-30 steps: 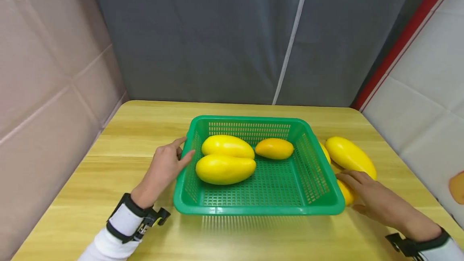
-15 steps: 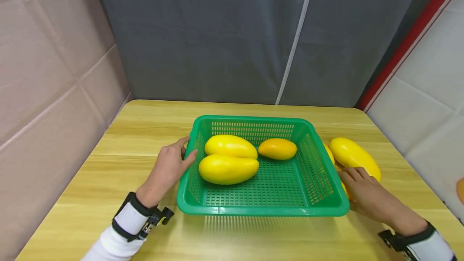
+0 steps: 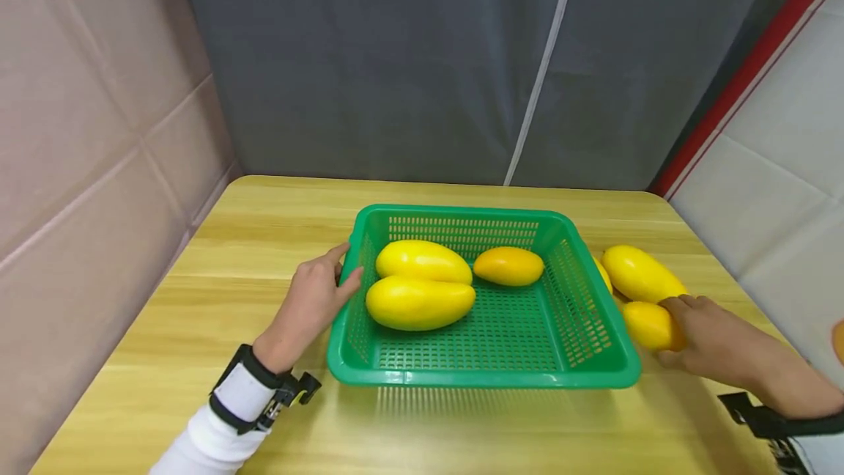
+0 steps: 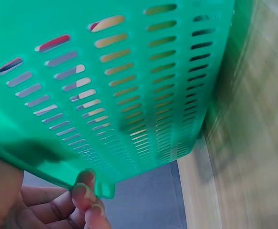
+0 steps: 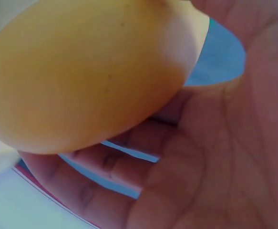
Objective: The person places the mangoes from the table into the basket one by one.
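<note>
On the wood-grain table [image 3: 283, 233] sat a green basket [image 3: 488, 378]; at its left side, the left hand [image 3: 305, 310] gripped the rim, thumb over the edge and fingers outside; just beyond its right wall, the right hand [image 3: 719, 339] grasped an orange-yellow fruit [image 3: 646, 326] between thumb and curled fingers; whether that fruit touched the table could not be told; behind it lay a long yellow fruit [image 3: 638, 273], next to a half-hidden fruit [image 3: 604, 277] partly screened by the basket; inside, to the left, a large yellow fruit [image 3: 420, 303] lay in front of its large twin [image 3: 423, 261], apparently touching; a smaller orange fruit [image 3: 509, 266] lay to their right, toward the back wall; a dark grey curtain [image 3: 369, 79] hung behind the table.
</note>
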A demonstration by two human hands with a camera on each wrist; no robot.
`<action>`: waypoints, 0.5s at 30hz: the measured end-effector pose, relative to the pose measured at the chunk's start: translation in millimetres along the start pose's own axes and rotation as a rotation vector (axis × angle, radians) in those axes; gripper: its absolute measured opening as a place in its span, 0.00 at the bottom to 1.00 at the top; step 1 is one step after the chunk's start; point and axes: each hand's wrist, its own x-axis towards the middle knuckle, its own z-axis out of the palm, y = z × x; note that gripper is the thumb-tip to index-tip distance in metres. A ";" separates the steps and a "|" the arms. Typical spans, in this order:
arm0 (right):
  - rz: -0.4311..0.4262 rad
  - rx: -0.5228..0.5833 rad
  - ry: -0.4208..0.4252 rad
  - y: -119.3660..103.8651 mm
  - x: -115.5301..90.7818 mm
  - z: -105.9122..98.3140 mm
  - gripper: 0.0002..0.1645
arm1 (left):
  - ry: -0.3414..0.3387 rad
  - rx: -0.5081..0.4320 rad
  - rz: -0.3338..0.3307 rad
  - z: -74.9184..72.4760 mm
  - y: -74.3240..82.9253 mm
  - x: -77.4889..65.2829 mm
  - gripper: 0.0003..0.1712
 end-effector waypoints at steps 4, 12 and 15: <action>0.021 -0.024 0.015 -1.9 -1.3 -28.1 0.46 | -0.013 -0.007 -0.010 0.4 0.7 0.3 0.28; -0.117 -0.020 0.183 -35.5 11.9 -75.5 0.44 | -0.004 -0.021 -0.004 0.3 0.6 0.5 0.27; -0.201 -0.028 0.177 -53.3 20.8 -83.2 0.43 | -0.007 -0.023 -0.007 1.1 0.0 0.9 0.27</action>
